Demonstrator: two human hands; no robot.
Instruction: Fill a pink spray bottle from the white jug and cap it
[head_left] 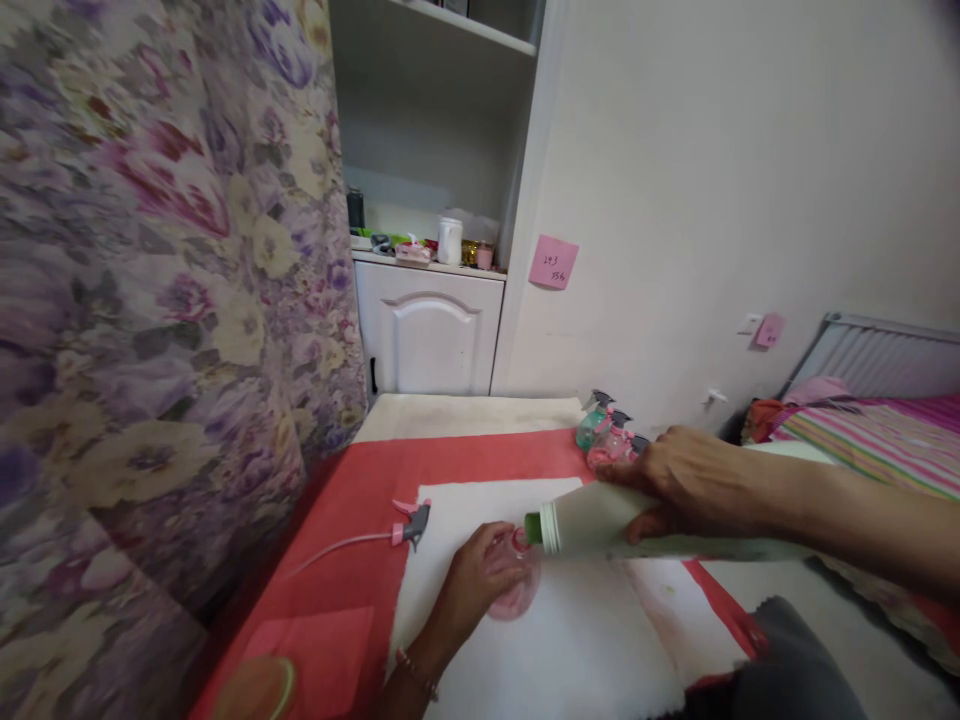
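Observation:
My right hand grips a large white bottle tipped on its side, its green spout aimed at the mouth of a small clear pink bottle. My left hand is wrapped round that pink bottle, holding it on a white towel. A pink and grey spray head with a long thin tube lies loose on the red cloth to the left.
Two small spray bottles, one teal and one pink, stand behind my right hand. A flowered curtain hangs at left. A white cupboard with clutter stands ahead, and a striped bed lies at right.

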